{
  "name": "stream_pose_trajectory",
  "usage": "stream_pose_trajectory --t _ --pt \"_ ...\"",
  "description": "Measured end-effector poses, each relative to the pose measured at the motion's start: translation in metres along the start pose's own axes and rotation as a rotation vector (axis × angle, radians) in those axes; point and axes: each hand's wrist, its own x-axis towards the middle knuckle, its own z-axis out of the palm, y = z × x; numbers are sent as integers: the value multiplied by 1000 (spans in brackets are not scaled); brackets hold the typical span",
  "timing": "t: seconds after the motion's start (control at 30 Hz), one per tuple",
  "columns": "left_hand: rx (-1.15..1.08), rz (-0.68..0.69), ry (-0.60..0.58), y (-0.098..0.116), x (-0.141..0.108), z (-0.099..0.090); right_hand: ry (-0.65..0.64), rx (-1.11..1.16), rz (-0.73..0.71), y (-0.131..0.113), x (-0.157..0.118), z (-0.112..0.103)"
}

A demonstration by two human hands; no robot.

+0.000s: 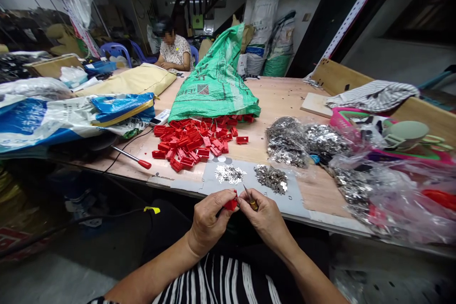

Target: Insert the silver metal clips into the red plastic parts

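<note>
My left hand is closed around a small red plastic part, held just in front of the table edge. Close beside it, my right hand grips a pointed tool with a yellowish handle, like an awl, its thin tip pointing up and away. The right fingertips meet the red part; whether they also pinch a small piece is too fine to tell. Beyond my hands lie a pile of shiny flat metal pieces and a darker pile of small metal pieces, both on a grey mat.
Red plastic parts spill from a green woven sack. Clear bags of metal pieces and a pink basket stand right. A red-handled lever juts out at left. Another person sits across the table.
</note>
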Motion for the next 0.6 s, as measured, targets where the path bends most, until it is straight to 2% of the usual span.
stream_pose_trajectory --t 0.37,0.6 --pt "52 36 -22 -2 1 -2 54 -69 50 -6 2 0" --pt "26 -15 -30 0 1 -2 29 -83 32 -4 2 -3"
